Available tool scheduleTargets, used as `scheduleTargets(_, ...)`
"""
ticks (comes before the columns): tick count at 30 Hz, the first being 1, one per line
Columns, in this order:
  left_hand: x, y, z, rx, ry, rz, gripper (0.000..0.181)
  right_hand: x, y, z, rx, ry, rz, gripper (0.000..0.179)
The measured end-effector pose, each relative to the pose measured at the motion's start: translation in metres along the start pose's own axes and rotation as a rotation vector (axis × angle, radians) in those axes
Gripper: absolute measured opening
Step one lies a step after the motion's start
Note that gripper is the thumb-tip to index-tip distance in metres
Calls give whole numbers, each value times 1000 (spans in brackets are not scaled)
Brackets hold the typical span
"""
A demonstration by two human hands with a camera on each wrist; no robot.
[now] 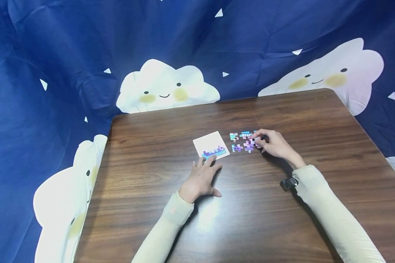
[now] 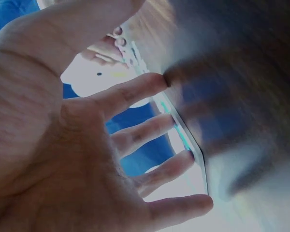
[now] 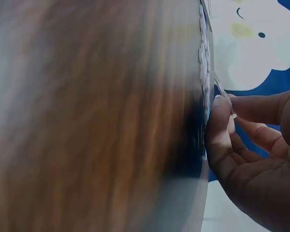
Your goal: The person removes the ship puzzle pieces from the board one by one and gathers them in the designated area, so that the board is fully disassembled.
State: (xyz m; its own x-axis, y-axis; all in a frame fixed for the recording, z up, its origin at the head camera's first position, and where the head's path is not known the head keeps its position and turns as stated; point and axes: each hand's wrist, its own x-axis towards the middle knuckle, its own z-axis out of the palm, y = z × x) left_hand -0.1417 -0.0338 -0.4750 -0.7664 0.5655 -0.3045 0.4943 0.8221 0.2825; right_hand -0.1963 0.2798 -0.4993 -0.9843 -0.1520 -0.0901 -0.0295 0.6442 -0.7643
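Observation:
My left hand [image 1: 200,180] is spread, its fingertips resting at the near edge of a white square puzzle board [image 1: 209,141]. Along the board's near side runs a strip of purple and blue puzzle pieces [image 1: 214,152]. In the left wrist view the straight fingers [image 2: 145,133] reach to the board's edge [image 2: 199,157]. My right hand [image 1: 276,144] is over the loose pieces to the right of the board. Between thumb and index finger it pinches a thin puzzle piece [image 3: 224,92], seen edge-on in the right wrist view; its picture is hidden.
Loose jigsaw pieces lie right of the board, among them a green-and-pink one [image 1: 234,136], a blue one [image 1: 245,134] and a purple one [image 1: 237,148]. The right hand partly covers others. Behind the brown wooden table [image 1: 145,153] hangs a blue cloud-patterned curtain [image 1: 243,47].

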Motion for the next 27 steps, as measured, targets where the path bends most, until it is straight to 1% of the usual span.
scheduleTargets(5, 1, -1, 1, -18, 12, 10, 105, -7, 4, -4, -35, 33, -6, 21)
scheduleTargets(10, 1, -2, 2, -10, 30, 22, 105, -11, 6, -7, -49, 38, 8, 20)
scheduleTargets(16, 2, -3, 2, 3, 37, 30, 104, -13, 8, -9, -25, 39, 9, 19)
scheduleTargets(21, 2, -3, 2, 5, 46, 34, 103, -16, 10, -12, 19, 47, 26, 20)
scheduleTargets(24, 2, -3, 2, -2, 49, 38, 103, -18, 12, -13, 13, 53, 44, 20)
scheduleTargets(27, 1, -3, 1, -3, 50, 34, 102, -18, 12, -15, -16, 46, 48, 19)
